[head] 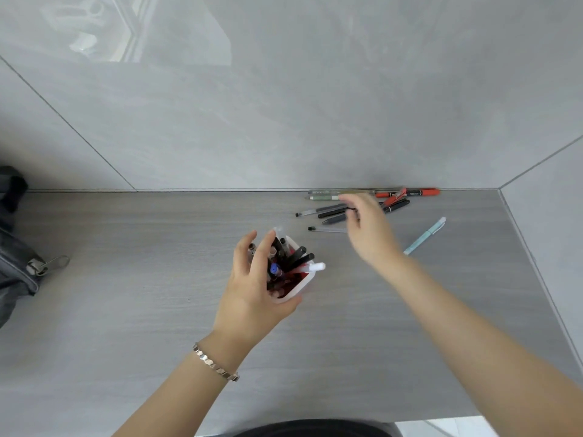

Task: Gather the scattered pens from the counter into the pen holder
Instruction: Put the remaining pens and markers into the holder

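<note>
At frame centre, your left hand (252, 294) wraps the holder (295, 288), fingers pressed on its pens. Just right and farther, your right hand (369, 230) blurs above the pens (331, 212) at the wall; its grip I cannot tell.

Left hand (252, 298) curled, right hand (369, 228) outstretched, blurred.

One pen holder (296, 288) stood on the tabletop (126, 310), crammed with pens too bunched to count. Loose pens: roughly nine, partly hidden, including one light blue pen (426, 235). One dark bag (15, 263). One bracelet (216, 363).
</note>
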